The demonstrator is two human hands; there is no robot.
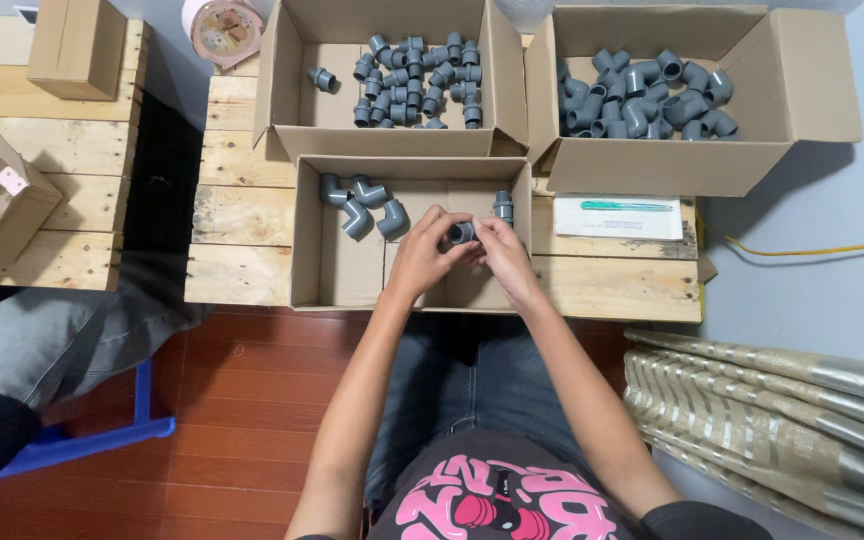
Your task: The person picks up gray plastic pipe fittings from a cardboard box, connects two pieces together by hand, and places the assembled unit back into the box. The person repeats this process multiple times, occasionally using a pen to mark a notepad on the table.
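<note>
Both hands meet over the near cardboard box (317,270) on the wooden surface (242,215). Left hand (422,250) and right hand (500,255) each keep a closed grip on one grey pipe fitting (462,232), held above the box floor.

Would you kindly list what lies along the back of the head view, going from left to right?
Closed brown box → pink clock → open box of small grey fittings → open box of grey elbows.

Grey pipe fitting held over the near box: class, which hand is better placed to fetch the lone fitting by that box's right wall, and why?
Probably the right hand: the lone fitting stands just beyond it, by the near box wall. The left hand sits farther away, also on the held fitting.
</note>
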